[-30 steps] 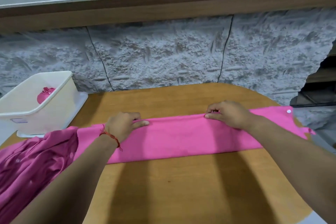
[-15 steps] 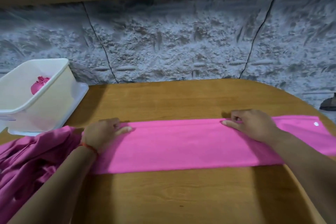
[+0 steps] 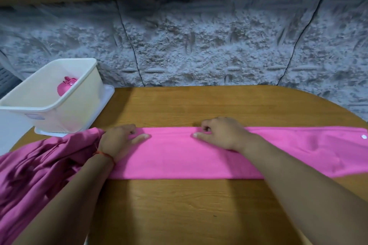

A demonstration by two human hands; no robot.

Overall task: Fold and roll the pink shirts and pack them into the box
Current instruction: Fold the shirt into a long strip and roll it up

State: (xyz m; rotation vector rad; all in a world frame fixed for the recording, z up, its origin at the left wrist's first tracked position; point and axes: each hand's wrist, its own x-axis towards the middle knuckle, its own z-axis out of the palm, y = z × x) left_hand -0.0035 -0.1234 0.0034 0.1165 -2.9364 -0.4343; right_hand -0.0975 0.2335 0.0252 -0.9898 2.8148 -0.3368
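Observation:
A bright pink shirt (image 3: 179,157) lies folded into a long flat strip across the wooden table (image 3: 199,215). My left hand (image 3: 119,141) holds the strip's far edge near its left end, fingers curled over the edge and thumb flat on top. My right hand (image 3: 221,135) pinches the same far edge near the middle, in the same way. A white button (image 3: 363,136) shows at the strip's right end. The white plastic box (image 3: 59,103) stands at the back left with one rolled pink shirt (image 3: 66,87) inside.
A darker pink shirt (image 3: 39,165) lies crumpled at the table's left edge, under my left forearm. The box sits on its white lid (image 3: 108,93). A rough grey stone wall (image 3: 199,45) rises right behind the table, under a wooden shelf.
My right hand has slid left along the shirt's far edge, closer to my left hand. The view has tilted down, so the shelf top is out of sight.

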